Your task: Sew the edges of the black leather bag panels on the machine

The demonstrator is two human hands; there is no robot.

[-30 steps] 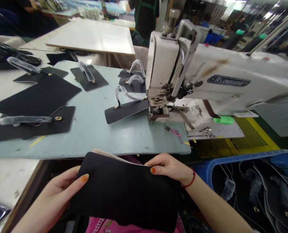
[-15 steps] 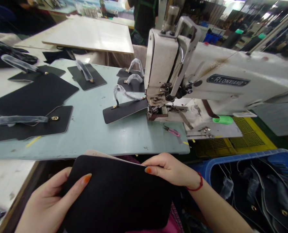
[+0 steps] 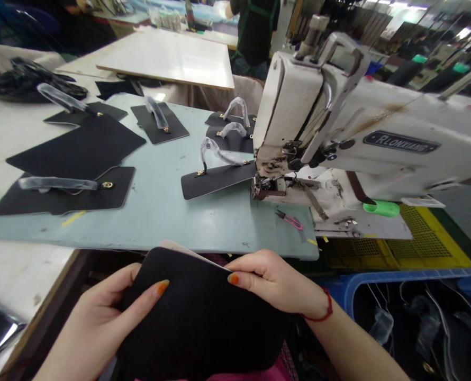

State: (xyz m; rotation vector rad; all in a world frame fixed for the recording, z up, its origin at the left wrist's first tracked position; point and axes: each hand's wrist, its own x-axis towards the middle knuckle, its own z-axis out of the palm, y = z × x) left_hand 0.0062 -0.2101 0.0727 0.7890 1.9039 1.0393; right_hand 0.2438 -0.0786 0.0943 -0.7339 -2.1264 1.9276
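A black leather-like panel (image 3: 207, 317) with rounded corners and a pale backing is held up in front of my lap, below the table edge. My left hand (image 3: 112, 312) grips its left side, thumb flat on the black face and fingers behind. At the upper right edge my right hand (image 3: 265, 280) pinches the panel between thumb and fingers. A light layer shows along the top edge behind the black face. Beyond it stands a sewing machine (image 3: 318, 121), and by its needle area lies a black flap with a plastic-wrapped handle (image 3: 219, 180).
Pink thread snips (image 3: 289, 219) lie near the front edge of the pale green table (image 3: 156, 222). More black handled pieces (image 3: 66, 196) are spread at the left. On the right, a blue crate (image 3: 350, 291) holds similar pieces, beside a yellow crate (image 3: 429, 238). A person (image 3: 255, 32) stands behind.
The view has shifted left, so the table and machine appear farther right. Both hands keep their hold on the panel, my left now slightly nearer my right.
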